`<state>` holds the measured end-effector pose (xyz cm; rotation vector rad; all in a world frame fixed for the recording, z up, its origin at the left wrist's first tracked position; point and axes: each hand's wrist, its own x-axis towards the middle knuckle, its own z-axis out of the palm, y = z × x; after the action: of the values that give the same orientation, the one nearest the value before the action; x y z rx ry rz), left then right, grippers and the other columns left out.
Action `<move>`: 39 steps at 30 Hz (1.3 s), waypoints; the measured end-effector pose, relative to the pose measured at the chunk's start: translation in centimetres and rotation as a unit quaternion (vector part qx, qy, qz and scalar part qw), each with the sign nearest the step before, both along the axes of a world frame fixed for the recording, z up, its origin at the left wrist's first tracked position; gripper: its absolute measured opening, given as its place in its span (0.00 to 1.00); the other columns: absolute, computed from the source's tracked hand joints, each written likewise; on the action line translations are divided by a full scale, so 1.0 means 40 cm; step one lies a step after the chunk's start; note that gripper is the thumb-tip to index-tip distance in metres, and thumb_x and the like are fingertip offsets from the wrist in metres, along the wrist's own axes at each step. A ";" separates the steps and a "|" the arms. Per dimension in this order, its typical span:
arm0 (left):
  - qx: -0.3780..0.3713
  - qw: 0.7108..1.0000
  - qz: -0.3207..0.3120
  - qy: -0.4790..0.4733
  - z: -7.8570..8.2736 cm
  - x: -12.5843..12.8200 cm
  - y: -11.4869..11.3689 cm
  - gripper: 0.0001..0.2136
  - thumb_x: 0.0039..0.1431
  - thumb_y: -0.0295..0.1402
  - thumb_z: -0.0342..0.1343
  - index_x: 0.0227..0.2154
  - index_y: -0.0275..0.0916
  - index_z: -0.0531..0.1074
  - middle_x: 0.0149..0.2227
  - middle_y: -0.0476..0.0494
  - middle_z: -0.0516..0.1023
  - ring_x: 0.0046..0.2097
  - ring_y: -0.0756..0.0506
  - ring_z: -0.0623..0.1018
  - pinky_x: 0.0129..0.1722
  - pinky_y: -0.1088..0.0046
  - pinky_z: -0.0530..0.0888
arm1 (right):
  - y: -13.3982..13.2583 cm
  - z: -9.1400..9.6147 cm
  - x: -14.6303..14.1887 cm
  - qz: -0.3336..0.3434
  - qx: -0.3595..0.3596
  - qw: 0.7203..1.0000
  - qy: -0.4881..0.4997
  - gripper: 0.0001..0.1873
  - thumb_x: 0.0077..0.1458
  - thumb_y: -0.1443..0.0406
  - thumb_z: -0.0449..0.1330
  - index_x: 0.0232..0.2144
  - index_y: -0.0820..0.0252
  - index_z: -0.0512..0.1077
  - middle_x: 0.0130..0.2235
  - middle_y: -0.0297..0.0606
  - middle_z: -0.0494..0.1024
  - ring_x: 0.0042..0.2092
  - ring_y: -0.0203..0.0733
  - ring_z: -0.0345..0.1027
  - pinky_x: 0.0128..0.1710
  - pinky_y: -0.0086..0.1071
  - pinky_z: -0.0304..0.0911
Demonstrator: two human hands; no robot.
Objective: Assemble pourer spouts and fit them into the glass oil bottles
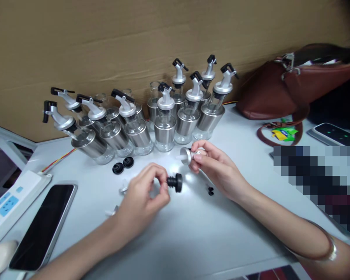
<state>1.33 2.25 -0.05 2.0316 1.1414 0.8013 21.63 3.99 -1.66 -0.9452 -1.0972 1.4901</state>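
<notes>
My left hand [147,190] pinches a black ribbed stopper [174,182], its wide round end pointing right. In my right hand [217,167] is a silver pourer spout [187,156], gripped between thumb and fingers with its round base facing left toward the stopper. The two parts are apart. Two more black stoppers [123,165] lie beyond my left hand. Small silver parts [124,189] are partly hidden behind that hand. Tiny black pieces [210,191] rest on the table below my right hand.
Several glass bottles with steel sleeves [165,132] stand along the back, most topped with silver pourers. A phone [43,227] and a power strip [11,202] lie at the left. At the right are a brown bag [268,85], a green-yellow packet [284,134] and a white-edged device [335,134].
</notes>
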 end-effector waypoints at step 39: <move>-0.315 0.901 0.083 -0.286 -0.096 0.046 -0.023 0.10 0.52 0.37 0.57 0.23 0.40 0.62 0.19 0.51 0.72 0.23 0.50 0.71 0.26 0.74 0.68 | -0.015 -0.027 -0.006 0.058 0.412 0.841 -0.345 0.10 0.48 0.77 0.52 0.26 0.57 0.58 0.26 0.34 0.68 0.28 0.35 0.61 0.29 0.28 0.58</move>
<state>3.18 1.33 -3.91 1.0739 1.0477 0.8857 21.39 3.40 -2.74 -0.7803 -2.1177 0.5740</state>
